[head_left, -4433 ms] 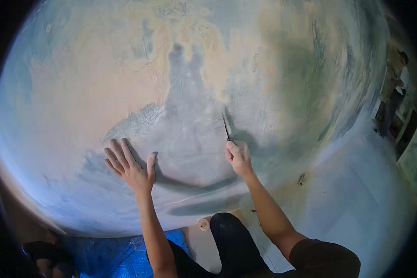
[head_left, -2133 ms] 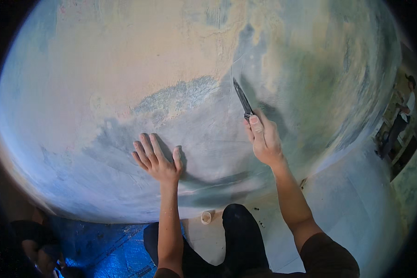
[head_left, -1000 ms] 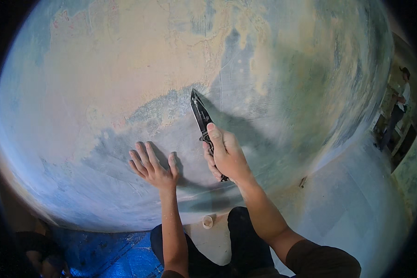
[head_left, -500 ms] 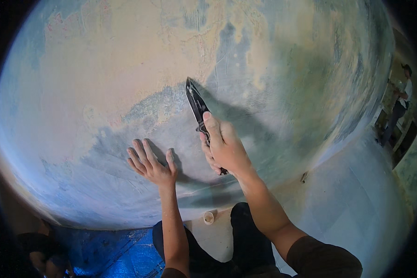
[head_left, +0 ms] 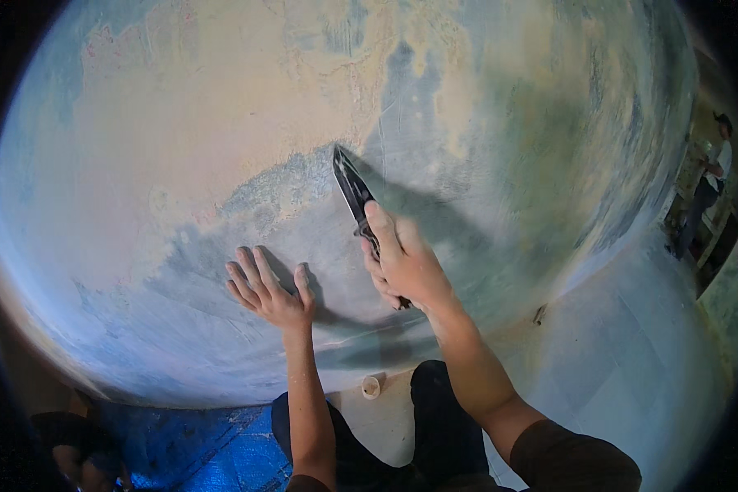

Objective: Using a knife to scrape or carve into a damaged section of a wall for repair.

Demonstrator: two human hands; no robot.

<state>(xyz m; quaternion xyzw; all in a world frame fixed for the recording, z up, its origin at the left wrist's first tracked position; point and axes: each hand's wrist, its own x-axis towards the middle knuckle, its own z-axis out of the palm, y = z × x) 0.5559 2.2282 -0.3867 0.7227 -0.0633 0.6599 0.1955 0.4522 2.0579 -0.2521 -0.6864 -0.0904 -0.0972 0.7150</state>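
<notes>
My right hand (head_left: 403, 264) grips a dark metal scraper (head_left: 352, 188), its blade laid flat against a patchy wall (head_left: 221, 139) of peeling blue and cream paint. The blade tip rests at the edge where cream paint meets a scraped grey patch. My left hand (head_left: 266, 289) is pressed flat on the wall below and to the left, fingers spread, holding nothing. My dark-trousered legs (head_left: 443, 426) show at the bottom.
A blue tarp (head_left: 205, 447) covers the floor at lower left. A small pale round cup (head_left: 371, 386) sits on the light floor (head_left: 631, 361) between my legs and the wall. Another person (head_left: 709, 184) stands far right by a doorway.
My right hand swept the scraper from the right side of the wall leftward to the paint edge above my left hand. My left hand stayed pressed on the wall.
</notes>
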